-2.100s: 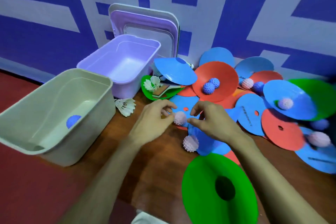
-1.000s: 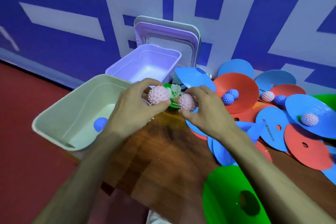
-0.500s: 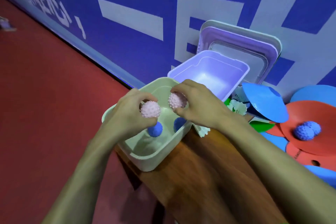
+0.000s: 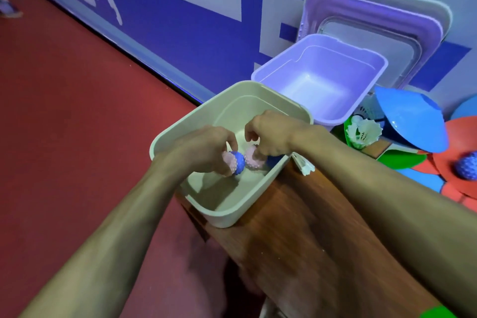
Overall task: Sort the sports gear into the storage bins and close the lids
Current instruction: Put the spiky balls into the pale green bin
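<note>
Inside the pale beige plastic storage bin (image 4: pixel 229 218), which sits at the corner of the brown wooden table (image 4: pixel 296 227), both hands are lowered below the rim.

Left hand (image 4: pixel 204 150): fingers curled over a first pink spiky rubber ball (image 4: pixel 226 159), gripping it low in the bin. A blue spiky rubber ball (image 4: pixel 239 162) touches that pink ball on its right side.

Right hand (image 4: pixel 273 134): fingers curled, the lower ones resting on top of a second pink spiky ball (image 4: pixel 254 161). Motion blur; cannot tell whether they grip it or only touch it. A second blue ball (image 4: pixel 275 160) shows partly under this hand, near the bin wall.

Lilac plastic storage bin (image 4: pixel 271 68) stands open just behind the beige one. A lilac lid (image 4: pixel 374 5) and a white lid (image 4: pixel 438 8) lean upright against the blue-and-white wall (image 4: pixel 193 20).

One white feather shuttlecock (image 4: pixel 364 133) lies right of the bins. Another shuttlecock (image 4: pixel 303 165) lies against the beige bin's right wall. Further right are a blue cone-shaped marker disc (image 4: pixel 413 121), a green disc (image 4: pixel 398 160) and a red disc (image 4: pixel 459 137).
</note>
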`<state>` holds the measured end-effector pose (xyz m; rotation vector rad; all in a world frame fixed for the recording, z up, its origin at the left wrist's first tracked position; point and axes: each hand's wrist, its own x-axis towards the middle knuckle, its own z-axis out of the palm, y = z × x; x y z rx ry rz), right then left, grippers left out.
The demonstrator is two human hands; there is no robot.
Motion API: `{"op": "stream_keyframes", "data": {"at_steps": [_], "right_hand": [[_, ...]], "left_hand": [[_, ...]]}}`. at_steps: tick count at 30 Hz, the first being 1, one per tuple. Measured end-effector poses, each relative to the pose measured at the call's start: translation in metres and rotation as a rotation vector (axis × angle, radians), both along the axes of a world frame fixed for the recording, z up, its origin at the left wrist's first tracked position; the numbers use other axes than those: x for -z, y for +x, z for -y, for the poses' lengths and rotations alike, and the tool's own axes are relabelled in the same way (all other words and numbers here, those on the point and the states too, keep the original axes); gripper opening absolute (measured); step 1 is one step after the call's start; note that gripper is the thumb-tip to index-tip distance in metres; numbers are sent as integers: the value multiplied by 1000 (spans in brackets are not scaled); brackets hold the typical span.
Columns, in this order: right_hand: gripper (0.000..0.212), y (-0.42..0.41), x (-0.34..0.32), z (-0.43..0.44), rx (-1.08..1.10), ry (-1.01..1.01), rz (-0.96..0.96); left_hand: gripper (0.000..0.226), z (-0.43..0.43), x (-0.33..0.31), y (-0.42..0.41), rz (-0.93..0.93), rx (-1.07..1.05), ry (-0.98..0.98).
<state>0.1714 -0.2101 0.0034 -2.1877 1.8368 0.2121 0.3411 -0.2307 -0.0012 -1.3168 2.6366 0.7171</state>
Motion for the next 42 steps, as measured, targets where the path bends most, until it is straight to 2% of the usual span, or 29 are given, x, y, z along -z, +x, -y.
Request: {"op": "stream_keyframes", "data": {"at_steps": [5, 12, 16, 24, 30, 36, 42], "right_hand": [[33, -7, -11, -17, 48, -204, 115], [20, -63, -47, -84, 246, -491, 221], [19, -110, -58, -136, 395, -581, 183], [20, -214, -56, -232, 665, -562, 131], [23, -297, -41, -262, 834, -511, 127], [34, -364, 3, -240, 808, -433, 166], [50, -393, 40, -216, 693, -187, 118]], "left_hand": [[36, -6, -19, -10, -62, 3, -72], [15, -46, -50, -53, -404, 27, -167], [23, -77, -60, -105, -514, 128, -198], [27, -125, -52, -227, -664, 274, -105], [34, -145, -13, -324, -532, 379, 5], [41, -141, 30, -402, -448, 396, -36], [41, -135, 71, -441, -423, 376, -74]]}}
